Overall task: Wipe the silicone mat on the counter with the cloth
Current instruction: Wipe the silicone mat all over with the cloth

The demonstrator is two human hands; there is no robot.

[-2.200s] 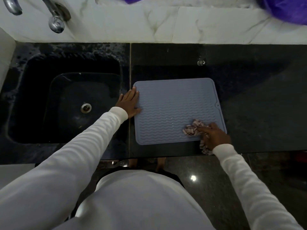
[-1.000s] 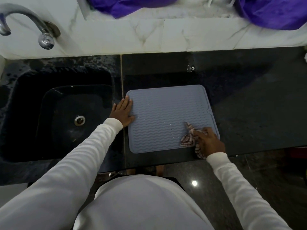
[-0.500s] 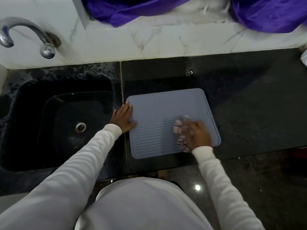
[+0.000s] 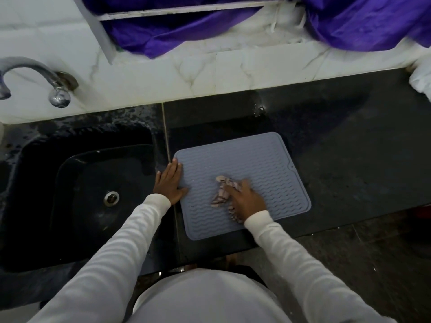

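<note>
The right hand [image 4: 247, 201], its fingers pressing the crumpled cloth [image 4: 223, 191], has moved from the mat's near right corner toward the middle of the silicone mat [image 4: 256, 159] on the tabletop [image 4: 349, 148], while the left hand [image 4: 169, 183] with flat, straight fingers still holds the left edge, so the wiping seems well under way.

grey ridged mat [image 4: 245, 164] flat, crumpled cloth [image 4: 222, 191] atop

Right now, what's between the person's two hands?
In the head view, only bare ribbed mat lies between the left hand, resting on its left edge, and the right hand pressing the cloth.
</note>
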